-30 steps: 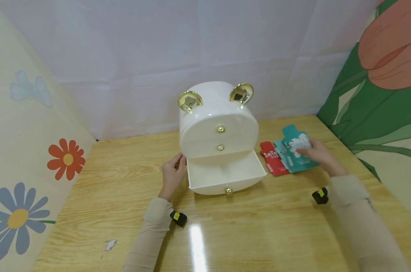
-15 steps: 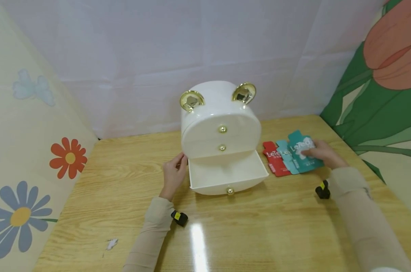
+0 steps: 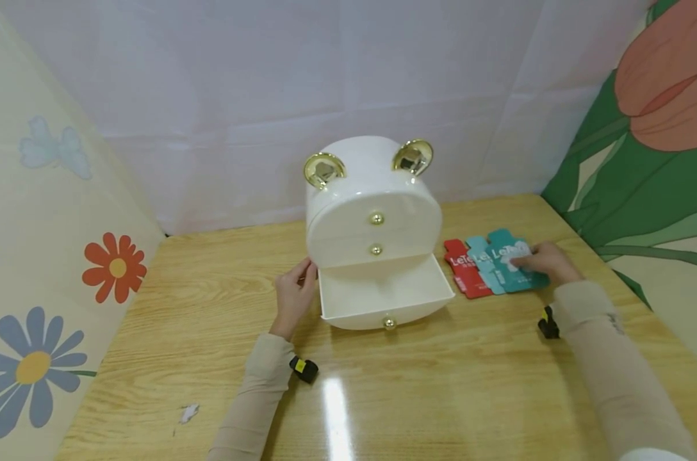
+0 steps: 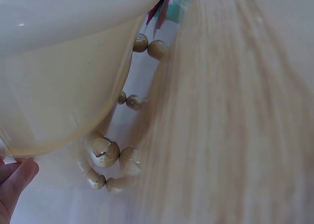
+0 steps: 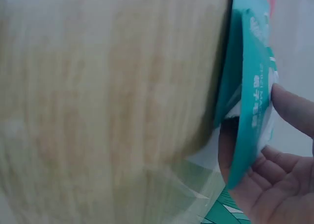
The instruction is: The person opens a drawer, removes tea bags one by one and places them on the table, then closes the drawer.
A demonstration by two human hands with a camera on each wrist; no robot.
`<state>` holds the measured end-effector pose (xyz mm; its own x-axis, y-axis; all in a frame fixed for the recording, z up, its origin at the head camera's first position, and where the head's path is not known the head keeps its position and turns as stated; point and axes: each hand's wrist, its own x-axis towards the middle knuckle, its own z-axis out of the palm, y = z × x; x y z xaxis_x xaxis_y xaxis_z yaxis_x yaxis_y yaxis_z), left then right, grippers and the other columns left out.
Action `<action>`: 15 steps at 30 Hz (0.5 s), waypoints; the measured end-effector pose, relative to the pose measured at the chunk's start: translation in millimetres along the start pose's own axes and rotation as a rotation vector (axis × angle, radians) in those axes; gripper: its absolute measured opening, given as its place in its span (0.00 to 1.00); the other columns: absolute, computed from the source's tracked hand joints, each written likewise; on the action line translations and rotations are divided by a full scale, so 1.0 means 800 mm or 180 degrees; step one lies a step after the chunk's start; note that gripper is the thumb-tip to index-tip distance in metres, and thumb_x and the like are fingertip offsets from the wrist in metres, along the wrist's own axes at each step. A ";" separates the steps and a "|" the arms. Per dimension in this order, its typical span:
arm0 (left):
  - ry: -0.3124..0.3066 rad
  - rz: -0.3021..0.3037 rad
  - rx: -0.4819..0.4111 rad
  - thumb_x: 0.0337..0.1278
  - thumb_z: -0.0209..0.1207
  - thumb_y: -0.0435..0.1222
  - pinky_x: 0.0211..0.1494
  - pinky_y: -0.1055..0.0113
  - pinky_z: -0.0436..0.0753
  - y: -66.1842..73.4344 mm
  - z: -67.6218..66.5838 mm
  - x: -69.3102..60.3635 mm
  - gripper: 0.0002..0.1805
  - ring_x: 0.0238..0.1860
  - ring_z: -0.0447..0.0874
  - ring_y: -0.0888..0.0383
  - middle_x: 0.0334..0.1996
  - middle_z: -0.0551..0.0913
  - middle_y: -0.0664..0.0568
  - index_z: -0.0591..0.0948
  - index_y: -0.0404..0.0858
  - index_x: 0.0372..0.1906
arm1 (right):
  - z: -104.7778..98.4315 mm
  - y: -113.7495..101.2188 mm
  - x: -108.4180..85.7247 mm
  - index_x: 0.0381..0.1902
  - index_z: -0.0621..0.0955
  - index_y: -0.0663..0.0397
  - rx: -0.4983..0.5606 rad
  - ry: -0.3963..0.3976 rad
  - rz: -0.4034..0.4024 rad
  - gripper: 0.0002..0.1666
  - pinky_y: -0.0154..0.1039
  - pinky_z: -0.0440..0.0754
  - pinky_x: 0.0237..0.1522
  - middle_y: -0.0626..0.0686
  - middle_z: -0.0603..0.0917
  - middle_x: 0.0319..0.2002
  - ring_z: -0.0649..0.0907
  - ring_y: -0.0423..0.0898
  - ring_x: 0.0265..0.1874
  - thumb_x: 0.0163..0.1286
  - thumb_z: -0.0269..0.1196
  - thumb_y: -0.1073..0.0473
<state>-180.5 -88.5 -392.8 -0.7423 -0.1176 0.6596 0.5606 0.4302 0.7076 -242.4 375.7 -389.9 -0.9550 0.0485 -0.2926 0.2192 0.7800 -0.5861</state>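
A white drawer box (image 3: 377, 205) with gold ears and round gold knobs stands on the wooden table, its bottom drawer (image 3: 383, 288) pulled out and bare inside. My left hand (image 3: 293, 296) is at the box's lower left side. In the left wrist view, its thumb (image 4: 22, 177) and a finger hold the box's edge. With my right hand (image 3: 550, 261) I pinch a dark teal pouch (image 3: 507, 250) marked LeTea, thumb on its printed face and fingers behind, as the right wrist view shows. Left of it, a light blue pouch (image 3: 482, 262) and a red pouch (image 3: 465, 269) lie overlapping.
The wooden table (image 3: 418, 397) runs up to a pale cloth backdrop (image 3: 221, 128). Flower-painted panels (image 3: 31, 269) stand at left and right. A small white worn patch (image 3: 189, 413) marks the table at front left.
My right hand has lowered the dark teal pouch and shifted it slightly right, uncovering more of the light blue one. My left hand stays at the box.
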 end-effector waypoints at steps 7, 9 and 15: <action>0.0000 0.0000 -0.0008 0.49 0.54 0.17 0.25 0.55 0.82 0.000 0.000 -0.001 0.08 0.26 0.82 0.40 0.28 0.81 0.29 0.78 0.15 0.36 | 0.004 0.003 -0.005 0.47 0.69 0.84 -0.0153 0.0142 -0.0057 0.38 0.48 0.75 0.34 0.74 0.70 0.43 0.71 0.62 0.38 0.58 0.61 0.49; 0.0000 0.0012 -0.0017 0.49 0.54 0.17 0.25 0.55 0.82 0.000 0.000 -0.001 0.08 0.26 0.82 0.40 0.28 0.81 0.29 0.78 0.15 0.36 | 0.005 0.004 -0.004 0.46 0.69 0.84 -0.0183 0.0163 -0.0046 0.38 0.48 0.75 0.33 0.74 0.70 0.42 0.72 0.61 0.38 0.58 0.61 0.48; -0.0015 0.0020 -0.0042 0.49 0.54 0.17 0.24 0.55 0.82 -0.002 0.000 -0.001 0.08 0.25 0.82 0.41 0.27 0.81 0.30 0.78 0.15 0.36 | 0.004 0.005 -0.002 0.51 0.65 0.85 -0.0294 0.0100 -0.0095 0.42 0.57 0.74 0.42 0.79 0.68 0.48 0.71 0.68 0.45 0.60 0.59 0.47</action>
<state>-180.9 -89.3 -394.1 -0.7405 -0.1108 0.6629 0.5700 0.4191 0.7068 -239.1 376.7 -394.0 -0.9669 0.0428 -0.2515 0.1727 0.8355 -0.5217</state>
